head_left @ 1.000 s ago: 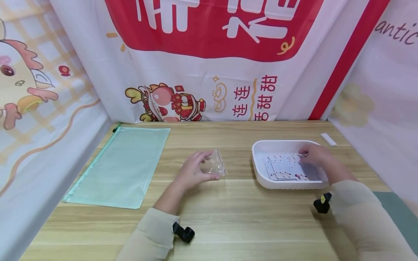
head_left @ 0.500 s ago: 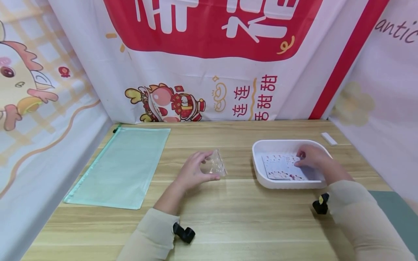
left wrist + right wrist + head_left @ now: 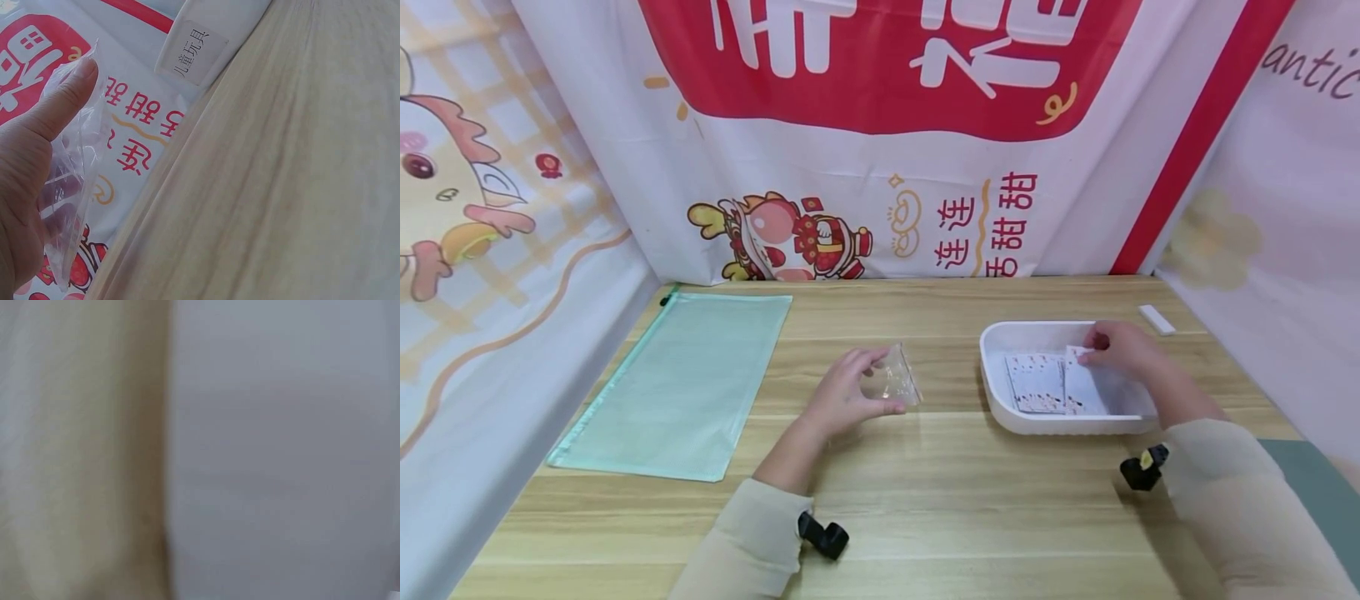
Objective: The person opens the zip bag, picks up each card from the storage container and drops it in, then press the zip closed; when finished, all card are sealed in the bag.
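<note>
A wooden table [image 3: 925, 500] fills the view, a green pouch [image 3: 677, 383] flat at its left, a white tray [image 3: 1075, 426] at its right. Inside the tray the right hand [image 3: 1126, 350] pinches a card [image 3: 1077, 385] by its top, more cards [image 3: 1034, 383] beside it. The left hand [image 3: 846, 396], thumb and fingers wide, holds a clear bag [image 3: 898, 379]. Seemingly early work: I see no card outside the tray.

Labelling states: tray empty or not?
Not empty: the head view shows printed cards inside the tray, one pinched by the right hand.
</note>
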{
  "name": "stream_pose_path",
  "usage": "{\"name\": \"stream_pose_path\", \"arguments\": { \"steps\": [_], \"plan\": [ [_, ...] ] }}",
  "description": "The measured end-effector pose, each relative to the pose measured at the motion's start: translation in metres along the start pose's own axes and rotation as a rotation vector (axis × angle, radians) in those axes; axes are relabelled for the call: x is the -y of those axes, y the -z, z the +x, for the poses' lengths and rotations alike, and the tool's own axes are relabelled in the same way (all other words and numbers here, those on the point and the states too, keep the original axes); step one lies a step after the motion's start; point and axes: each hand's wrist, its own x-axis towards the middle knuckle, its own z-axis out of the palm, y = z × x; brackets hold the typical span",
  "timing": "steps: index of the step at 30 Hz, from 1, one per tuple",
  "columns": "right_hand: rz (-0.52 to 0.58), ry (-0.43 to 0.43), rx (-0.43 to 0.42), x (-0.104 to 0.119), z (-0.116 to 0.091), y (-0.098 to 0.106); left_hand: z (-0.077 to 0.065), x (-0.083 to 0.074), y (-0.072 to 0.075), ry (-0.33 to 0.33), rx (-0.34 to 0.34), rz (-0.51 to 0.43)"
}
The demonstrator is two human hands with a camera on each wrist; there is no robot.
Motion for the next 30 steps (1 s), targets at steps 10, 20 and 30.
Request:
{"name": "stream_pose_path", "arguments": {
  "steps": [10, 20, 30],
  "plan": [
    [0.07, 0.027, -0.019, 0.036, -0.026, 0.029, 0.001, 0.0, 0.0, -0.02, -0.023, 0.001],
    [0.422, -0.037, -0.254, 0.098, -0.061, 0.027, 0.0, -0.002, 0.002, -0.046, -0.058, 0.021],
    [0.778, 0.028, -0.284, 0.133, -0.064, -0.029, 0.0, 0.0, 0.001, -0.049, -0.073, 0.044]
  ]
}}
